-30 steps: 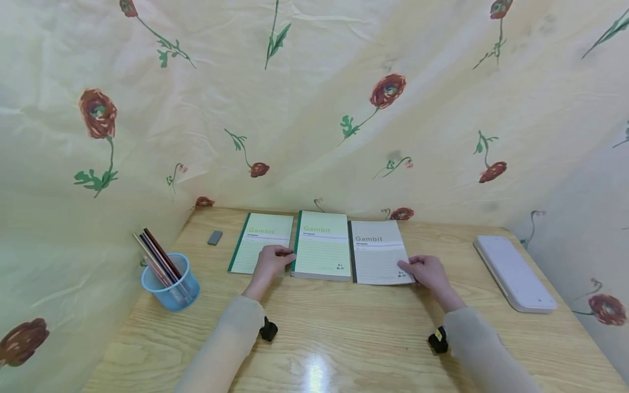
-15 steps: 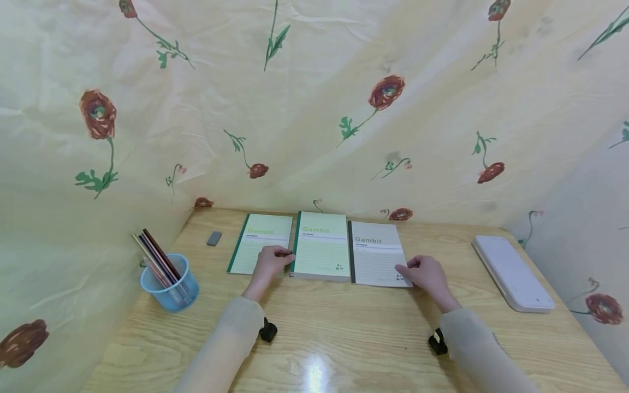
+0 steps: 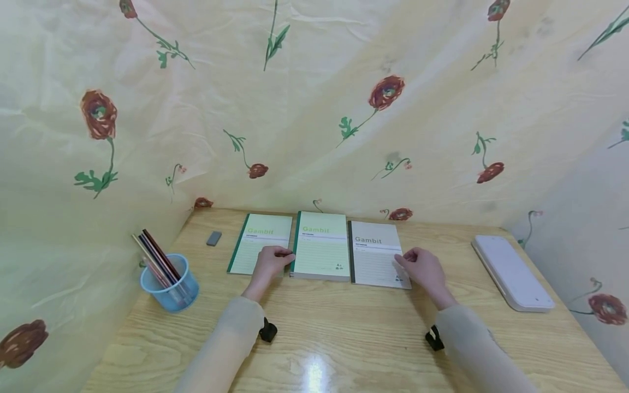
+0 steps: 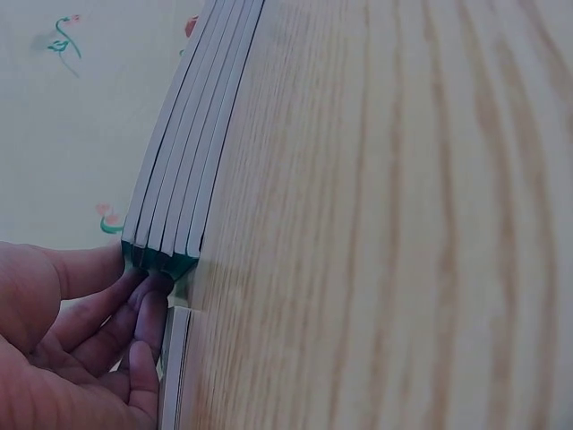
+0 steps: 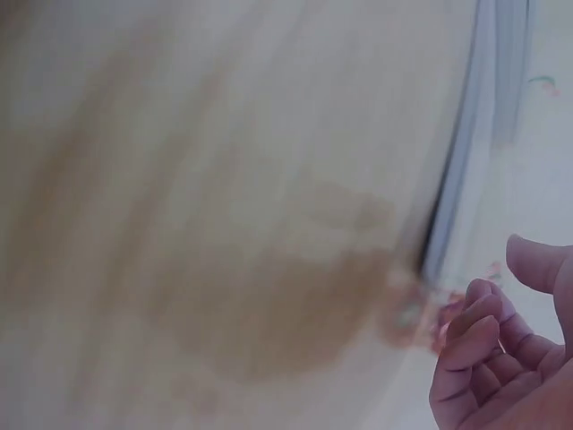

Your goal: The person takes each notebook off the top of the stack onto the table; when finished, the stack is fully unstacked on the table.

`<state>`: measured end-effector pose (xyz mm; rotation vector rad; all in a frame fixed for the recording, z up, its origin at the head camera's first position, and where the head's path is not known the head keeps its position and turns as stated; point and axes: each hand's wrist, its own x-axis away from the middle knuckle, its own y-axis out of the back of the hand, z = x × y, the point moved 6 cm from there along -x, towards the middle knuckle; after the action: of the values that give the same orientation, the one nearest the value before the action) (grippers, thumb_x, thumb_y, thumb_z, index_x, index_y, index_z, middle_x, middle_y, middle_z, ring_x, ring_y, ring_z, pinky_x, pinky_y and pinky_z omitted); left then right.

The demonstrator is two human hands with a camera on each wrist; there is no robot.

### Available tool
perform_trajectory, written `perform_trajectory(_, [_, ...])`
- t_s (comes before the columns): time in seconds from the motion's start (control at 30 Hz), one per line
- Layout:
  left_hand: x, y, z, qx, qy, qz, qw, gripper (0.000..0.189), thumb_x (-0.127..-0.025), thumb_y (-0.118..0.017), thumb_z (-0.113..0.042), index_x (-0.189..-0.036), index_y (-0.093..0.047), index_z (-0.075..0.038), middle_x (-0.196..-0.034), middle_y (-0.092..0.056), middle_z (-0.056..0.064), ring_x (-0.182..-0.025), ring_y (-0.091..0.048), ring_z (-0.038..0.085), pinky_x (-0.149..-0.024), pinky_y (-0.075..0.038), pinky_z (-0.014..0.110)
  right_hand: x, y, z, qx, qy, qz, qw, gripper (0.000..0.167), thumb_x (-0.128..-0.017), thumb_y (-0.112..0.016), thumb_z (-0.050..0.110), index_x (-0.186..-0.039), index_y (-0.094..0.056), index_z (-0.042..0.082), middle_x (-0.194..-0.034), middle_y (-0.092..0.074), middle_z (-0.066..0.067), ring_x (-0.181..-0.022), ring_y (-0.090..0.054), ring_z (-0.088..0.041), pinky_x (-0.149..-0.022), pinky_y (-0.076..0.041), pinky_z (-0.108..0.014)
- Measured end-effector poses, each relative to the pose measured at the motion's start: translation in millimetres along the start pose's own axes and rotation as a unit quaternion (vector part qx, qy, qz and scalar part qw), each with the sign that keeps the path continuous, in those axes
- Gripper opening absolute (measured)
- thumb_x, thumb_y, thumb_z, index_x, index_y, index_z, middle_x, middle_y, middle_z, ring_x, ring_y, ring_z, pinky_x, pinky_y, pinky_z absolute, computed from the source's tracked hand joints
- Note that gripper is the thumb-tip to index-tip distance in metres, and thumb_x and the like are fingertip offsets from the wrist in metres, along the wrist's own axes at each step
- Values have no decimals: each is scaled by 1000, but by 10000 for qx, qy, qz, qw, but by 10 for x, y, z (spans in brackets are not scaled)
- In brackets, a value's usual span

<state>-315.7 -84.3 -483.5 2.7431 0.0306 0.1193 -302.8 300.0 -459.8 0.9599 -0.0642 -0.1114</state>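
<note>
Resting on a wooden desk (image 3: 344,333), three notebooks are lying side by side in a row near the flowered cloth backdrop (image 3: 314,109). The left hand (image 3: 269,263) is lying between the left green notebook (image 3: 260,240) and the middle stack of notebooks (image 3: 321,245), its fingertips (image 4: 148,296) curling against the stack's near left corner, seemingly to steady or square it; the left wrist view is showing several green spines bunched together under those fingers. The right hand (image 3: 423,268) is sitting at the near right edge of the grey notebook (image 3: 375,251), fingers loosely bent and touching or nearly touching the cover; I cannot tell whether it is pinching anything, and the right wrist view is too blurred to settle it. A blue cup of pencils (image 3: 169,281) is standing off to the left, a small grey eraser (image 3: 214,238) is lying behind it, and a white case (image 3: 511,273) is lying well apart to the right.
</note>
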Motion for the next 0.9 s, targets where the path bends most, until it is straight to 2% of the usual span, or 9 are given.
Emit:
perform_trajectory(0.23, [-2,12,0,-57,10,-15,10000,20,-92,-72,-13,-108,-74,0,-105,-72,12,-98,-65,26,-86,-54,40,-55,-171,416,-353,373,76,9987,37,-97,-65,35,-98,-65,-2,-80,-61,-9,-68,-52,-20,-60,-41,-31])
perform_trajectory(0.47, [-5,7,-7,-64,17,14,10000,21,-93,-72,-13,-109,-74,1,-107,-71,13,-100,-64,26,-88,-53,40,-78,-531,726,-812,461,432,9947,33,-101,-60,31,-99,-66,-1,-74,-65,-7,-61,-56,-18,-55,-43,-29])
perform_trajectory(0.6, [-4,6,-1,-52,28,2,10000,21,-93,-72,-13,-109,-74,1,-107,-71,13,-101,-64,27,-88,-53,40,-64,-729,842,-756,518,603,9940,37,-99,-62,34,-102,-69,-1,-74,-64,-5,-61,-55,-17,-55,-43,-28])
perform_trajectory(0.73, [-18,-3,21,-21,49,11,10000,21,-93,-72,-13,-109,-74,0,-107,-71,12,-100,-64,26,-87,-54,39,-32,-833,940,-724,686,605,9932,37,-96,-65,36,-88,-69,0,-68,-59,-4,-59,-49,-16,-55,-40,-28])
perform_trajectory(0.83, [-26,-8,33,-35,45,17,10000,21,-93,-72,-14,-108,-75,0,-106,-71,12,-100,-64,26,-86,-54,39,-12,-863,995,-719,725,582,9931,38,-94,-68,36,-75,-63,4,-61,-53,-3,-55,-44,-15,-53,-37,-28])
perform_trajectory(0.9, [-28,-9,36,-49,46,21,10000,21,-92,-72,-14,-108,-75,0,-106,-72,12,-100,-64,26,-86,-54,39,0,-866,1023,-684,716,539,9936,39,-93,-70,36,-72,-60,5,-60,-52,-2,-54,-43,-15,-53,-36,-28])
